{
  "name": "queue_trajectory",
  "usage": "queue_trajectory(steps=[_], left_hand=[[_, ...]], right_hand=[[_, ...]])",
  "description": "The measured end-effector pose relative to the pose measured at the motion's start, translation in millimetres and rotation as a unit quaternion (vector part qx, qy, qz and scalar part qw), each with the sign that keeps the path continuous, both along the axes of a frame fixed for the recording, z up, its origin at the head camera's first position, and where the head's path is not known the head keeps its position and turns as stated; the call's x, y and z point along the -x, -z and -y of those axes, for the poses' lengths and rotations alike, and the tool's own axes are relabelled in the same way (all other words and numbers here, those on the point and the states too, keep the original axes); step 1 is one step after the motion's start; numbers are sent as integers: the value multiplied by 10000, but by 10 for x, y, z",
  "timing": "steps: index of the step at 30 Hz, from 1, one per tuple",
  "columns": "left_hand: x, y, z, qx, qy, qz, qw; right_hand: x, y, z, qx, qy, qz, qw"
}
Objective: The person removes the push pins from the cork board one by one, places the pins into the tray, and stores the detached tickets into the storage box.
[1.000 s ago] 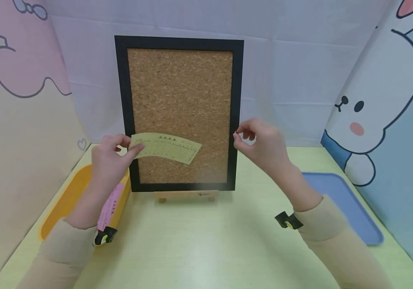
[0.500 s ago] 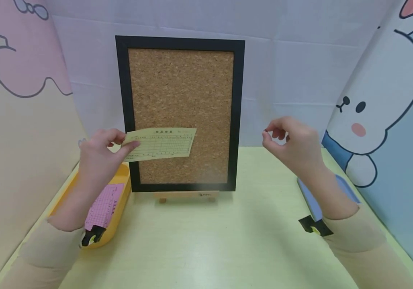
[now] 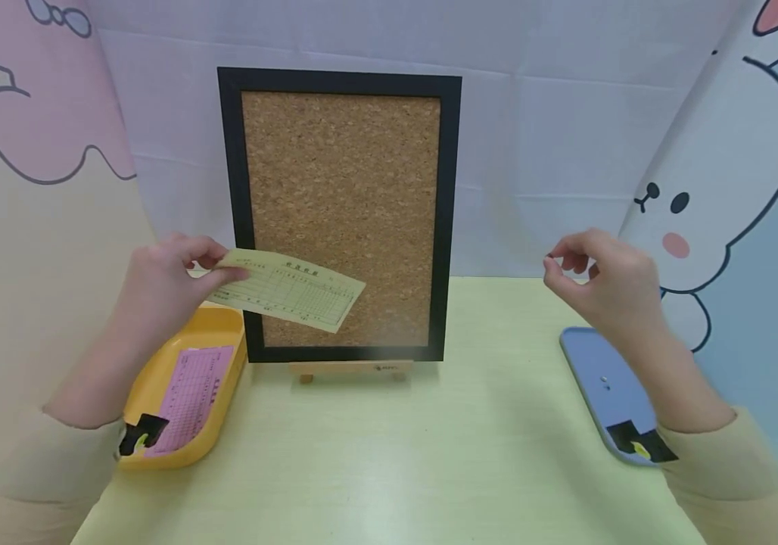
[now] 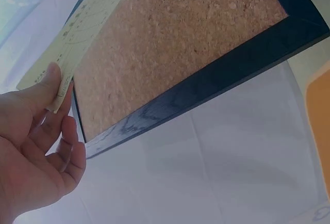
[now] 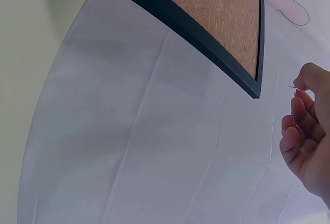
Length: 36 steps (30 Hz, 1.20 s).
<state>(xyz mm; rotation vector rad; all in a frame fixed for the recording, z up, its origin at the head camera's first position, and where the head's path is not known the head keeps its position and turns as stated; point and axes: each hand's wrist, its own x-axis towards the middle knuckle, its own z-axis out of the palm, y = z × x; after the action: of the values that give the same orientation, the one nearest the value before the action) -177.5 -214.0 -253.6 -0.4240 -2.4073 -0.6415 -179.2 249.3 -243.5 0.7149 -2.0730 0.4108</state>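
Observation:
My left hand (image 3: 174,284) pinches the left end of a yellow printed form slip (image 3: 290,289) between thumb and fingers. The slip slants down to the right and overlaps the lower part of the framed cork board (image 3: 344,174) in the head view. In the left wrist view the thumb (image 4: 51,77) lies flat on the paper. Off to the right of the board, my right hand (image 3: 610,284) pinches a small thumbtack (image 5: 292,86) at its fingertips. Its thin point sticks out in the right wrist view; its head is mostly hidden by the fingers.
The board stands on a small wooden easel (image 3: 351,367). At the left, a yellow tray (image 3: 225,378) holds pink printed slips (image 3: 191,393). A blue tray (image 3: 583,352) with a few tiny metal pieces (image 3: 605,382) lies at the right, partly under my right forearm.
My right hand has moved right, away from the board's right edge, with the thumbtack. My left hand has shifted slightly left with the yellow slip, whose free end now hangs lower.

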Motion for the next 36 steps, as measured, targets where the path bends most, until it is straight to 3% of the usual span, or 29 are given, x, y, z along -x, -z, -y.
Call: queue_trajectory(steps=[7,13,20,29,36], left_hand=[[29,-125,166,484,-79,567,9972],[55,-183,294,808,-129,776,9936],[94,-244,466,1172,-210,1206,9855],[211,-220,690,1469,-242,1914,9702],[299,-185,822,1635,-104,2152,9627]], right_hand=[[-35,38,-205,60,170,-67,9998],[-68,70,-371,237,476,-45,9986],[-92,152,-548,365,666,326,9966],[-78,284,-764,458,1065,901,9892],[-71,426,-936,653,1367,1270,9803]])
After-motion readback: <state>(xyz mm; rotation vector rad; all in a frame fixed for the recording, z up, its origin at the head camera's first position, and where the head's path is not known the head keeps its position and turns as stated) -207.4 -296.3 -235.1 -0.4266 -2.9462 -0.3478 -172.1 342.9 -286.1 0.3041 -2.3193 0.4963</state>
